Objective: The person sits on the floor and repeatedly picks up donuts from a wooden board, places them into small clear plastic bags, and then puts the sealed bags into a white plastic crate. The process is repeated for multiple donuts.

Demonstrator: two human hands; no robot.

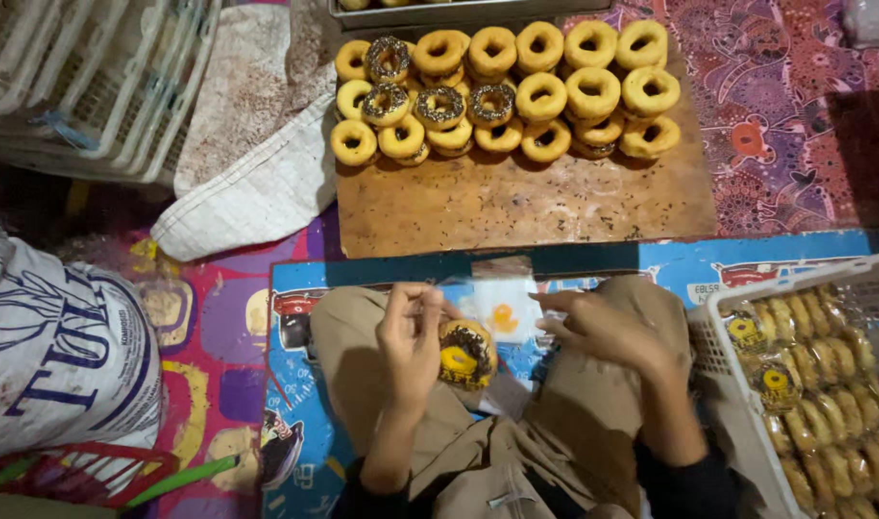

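Note:
My left hand (410, 338) holds a chocolate-topped doughnut inside a clear plastic bag (469, 353) with a yellow round label, just above my lap. My right hand (598, 330) hovers to the right of it, fingers at the bag's open top edge. A wooden board (516, 202) lies in front of my knees, loaded at its far end with several plain glazed doughnuts (593, 91) and sprinkle-topped doughnuts (439, 106).
A white plastic crate (718, 327) at the right holds several bagged doughnuts (824, 384). A stack of white crates (94, 86) stands at the upper left, beside a white cloth sack (257, 144). A printed sack (55, 356) sits at the left. A metal tray edge (459, 13) is beyond the board.

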